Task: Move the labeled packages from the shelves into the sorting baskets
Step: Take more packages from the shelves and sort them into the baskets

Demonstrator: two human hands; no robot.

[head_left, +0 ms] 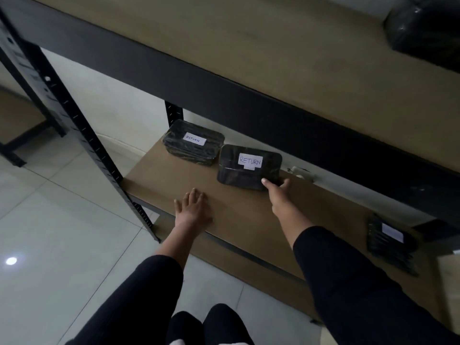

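With your right hand (277, 189) pinching the near RETURN package (249, 170) at its corner, get a fuller grip before lifting, while your left hand (193, 207) rests spread flat on the shelf (174, 175).

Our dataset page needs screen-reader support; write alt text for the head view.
A person's right hand grips a black wrapped package labeled RETURN on a low brown shelf, while the left hand rests flat nearby. A second RETURN package sits behind it.

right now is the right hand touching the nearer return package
Touching. The head view shows the right hand gripping the near corner of the nearer RETURN package, fingers wrapped over its edge.
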